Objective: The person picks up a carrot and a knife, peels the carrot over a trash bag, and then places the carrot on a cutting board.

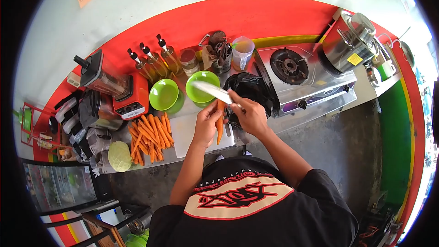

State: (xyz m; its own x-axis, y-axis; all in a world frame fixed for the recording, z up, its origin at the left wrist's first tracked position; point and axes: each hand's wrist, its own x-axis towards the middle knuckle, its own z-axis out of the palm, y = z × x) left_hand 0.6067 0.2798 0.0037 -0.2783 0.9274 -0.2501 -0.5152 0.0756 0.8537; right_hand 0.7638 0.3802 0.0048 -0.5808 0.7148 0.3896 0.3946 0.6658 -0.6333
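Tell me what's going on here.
The person's left hand grips a carrot over the white cutting board, while the right hand holds a knife, its blade reaching over a green bowl. More carrots lie heaped left of the board, with a cabbage beside them.

Head camera | worn on head | faces forward-down | wide round view | counter (pixel 292 119) near

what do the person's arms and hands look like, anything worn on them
The left hand and right hand are bare, with no gloves or wristwatch showing. The forearms are uncovered; short black sleeves belong to a T-shirt with a cream, red-edged print.
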